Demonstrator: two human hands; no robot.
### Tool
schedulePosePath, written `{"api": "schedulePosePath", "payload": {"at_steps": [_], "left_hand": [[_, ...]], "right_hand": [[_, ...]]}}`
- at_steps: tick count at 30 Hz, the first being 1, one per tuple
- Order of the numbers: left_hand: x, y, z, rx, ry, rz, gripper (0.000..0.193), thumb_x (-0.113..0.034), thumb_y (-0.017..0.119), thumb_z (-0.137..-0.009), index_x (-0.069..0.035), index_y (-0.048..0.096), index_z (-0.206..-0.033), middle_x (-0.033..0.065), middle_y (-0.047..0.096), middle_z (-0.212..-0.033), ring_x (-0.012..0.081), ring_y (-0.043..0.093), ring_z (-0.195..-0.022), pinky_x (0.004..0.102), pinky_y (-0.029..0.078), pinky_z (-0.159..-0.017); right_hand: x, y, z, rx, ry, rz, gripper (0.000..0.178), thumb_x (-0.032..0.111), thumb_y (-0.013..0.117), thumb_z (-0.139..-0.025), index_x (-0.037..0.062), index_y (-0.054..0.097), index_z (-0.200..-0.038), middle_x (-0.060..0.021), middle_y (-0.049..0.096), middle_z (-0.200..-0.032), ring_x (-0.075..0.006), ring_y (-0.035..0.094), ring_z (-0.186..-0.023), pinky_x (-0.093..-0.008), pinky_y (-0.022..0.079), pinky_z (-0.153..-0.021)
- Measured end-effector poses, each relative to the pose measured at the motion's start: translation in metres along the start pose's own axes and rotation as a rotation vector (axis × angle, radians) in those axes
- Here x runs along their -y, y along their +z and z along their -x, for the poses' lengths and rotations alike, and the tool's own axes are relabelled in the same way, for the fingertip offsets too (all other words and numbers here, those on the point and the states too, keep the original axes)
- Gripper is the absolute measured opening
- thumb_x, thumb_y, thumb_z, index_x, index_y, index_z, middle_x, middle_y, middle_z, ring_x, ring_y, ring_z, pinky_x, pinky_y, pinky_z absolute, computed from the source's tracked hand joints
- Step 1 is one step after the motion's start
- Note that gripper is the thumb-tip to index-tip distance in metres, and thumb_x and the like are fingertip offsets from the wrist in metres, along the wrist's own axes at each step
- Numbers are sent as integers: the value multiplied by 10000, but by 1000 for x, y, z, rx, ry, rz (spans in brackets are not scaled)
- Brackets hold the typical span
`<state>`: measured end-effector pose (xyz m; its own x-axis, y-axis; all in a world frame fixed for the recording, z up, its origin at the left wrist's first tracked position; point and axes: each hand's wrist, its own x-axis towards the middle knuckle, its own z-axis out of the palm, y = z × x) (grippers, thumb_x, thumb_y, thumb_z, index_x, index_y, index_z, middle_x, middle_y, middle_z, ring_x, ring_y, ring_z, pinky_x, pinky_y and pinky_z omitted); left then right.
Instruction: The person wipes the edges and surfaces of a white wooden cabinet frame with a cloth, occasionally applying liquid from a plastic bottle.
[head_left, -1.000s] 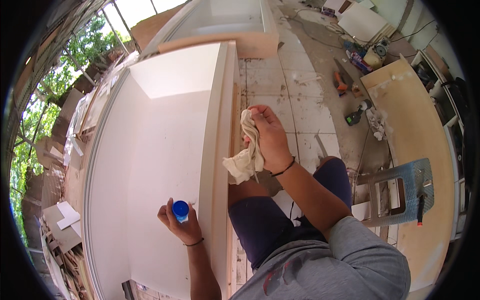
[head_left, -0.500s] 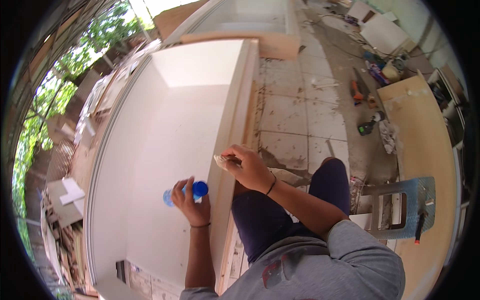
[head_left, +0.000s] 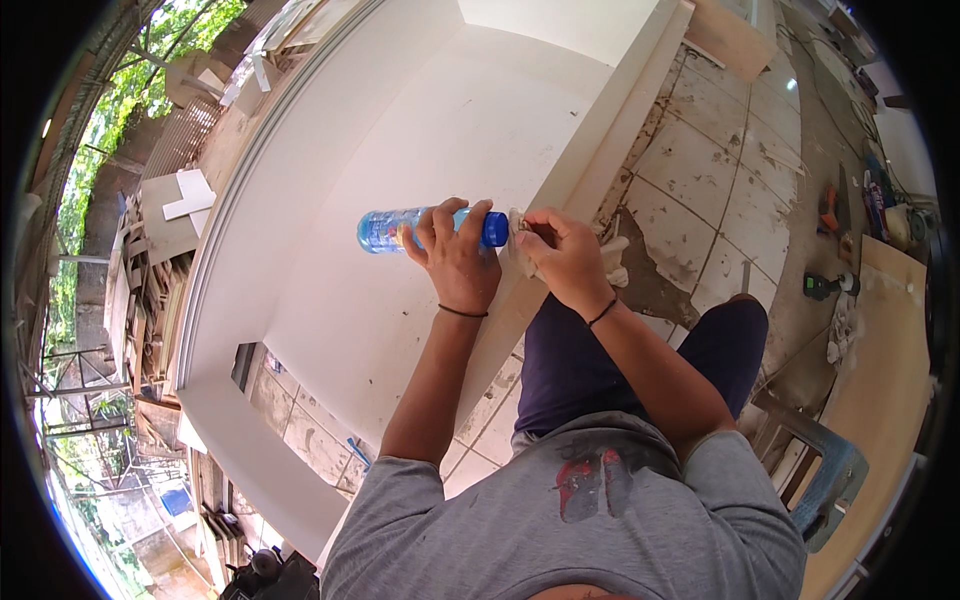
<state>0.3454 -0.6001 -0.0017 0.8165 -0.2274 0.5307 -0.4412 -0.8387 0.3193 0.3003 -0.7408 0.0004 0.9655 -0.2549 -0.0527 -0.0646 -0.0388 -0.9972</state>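
Observation:
My left hand (head_left: 459,262) is wrapped round a clear plastic bottle (head_left: 390,230) with a blue cap (head_left: 495,229). The bottle lies tilted on its side over the white cabinet interior, cap toward my right hand. Pinched in the fingers of my right hand (head_left: 565,255) is a pale crumpled cloth (head_left: 520,245), held beside the cap at the cabinet's near edge. I cannot tell whether cloth and cap touch. Beneath both hands spreads the white cabinet (head_left: 440,115), a large open box lying on its back with raised side walls.
Dirty floor tiles (head_left: 680,160) run along the cabinet's right side. Farther right are a cordless drill (head_left: 825,286), an orange-handled saw (head_left: 829,208), a plywood panel (head_left: 880,330) and a blue-grey plastic stool (head_left: 830,485). Wood scraps (head_left: 150,310) are piled at the left.
The view has turned and shifted. My hands have come closer together, and the bottle now shows more fully, its cap close to the cloth in my right hand.

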Motion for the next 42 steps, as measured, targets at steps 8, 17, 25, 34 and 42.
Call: {"api": "schedulePosePath", "payload": {"at_steps": [8, 17, 25, 34, 42], "left_hand": [[-4, 8, 3, -32, 69, -39, 398, -48, 665, -690, -261, 669, -1027, -17, 559, -1156, 257, 463, -1192, 577, 132, -1092], [-4, 10, 4, -85, 168, -66, 394, -41, 648, -668, -258, 666, -996, -20, 562, -1131, 245, 464, -1184, 569, 121, -1091], [-4, 5, 4, -18, 142, -71, 339, -66, 665, -675, -241, 688, -964, -12, 578, -1104, 262, 474, -1183, 564, 117, -1095], [0, 0, -6, 43, 253, -93, 407, -46, 660, -637, -249, 676, -989, -17, 559, -1102, 257, 448, -1199, 583, 134, -1078], [0, -5, -15, 61, 323, -114, 434, -19, 645, -617, -241, 679, -989, -10, 552, -1074, 257, 449, -1193, 592, 159, -1066]], "right_hand": [[-15, 3, 8, 21, 80, -277, 187, 73, 653, -880, -51, 672, -1018, -46, 691, -840, -69, 617, -759, -226, 487, -665], [-22, 1, 11, 23, 152, -390, 190, 62, 647, -885, -48, 666, -1039, -33, 682, -851, -64, 610, -739, -214, 481, -651], [-22, 0, 12, 14, 202, -453, 183, 57, 650, -887, -48, 663, -1036, -34, 684, -859, -65, 611, -741, -211, 482, -654], [-33, -2, 3, 20, 189, -388, 209, 74, 663, -870, -65, 666, -1026, -57, 691, -868, -78, 625, -746, -219, 497, -663], [-31, -1, 5, 52, 233, -492, 201, 27, 630, -912, -92, 635, -1075, -79, 690, -931, -105, 655, -786, -224, 528, -697]]}}
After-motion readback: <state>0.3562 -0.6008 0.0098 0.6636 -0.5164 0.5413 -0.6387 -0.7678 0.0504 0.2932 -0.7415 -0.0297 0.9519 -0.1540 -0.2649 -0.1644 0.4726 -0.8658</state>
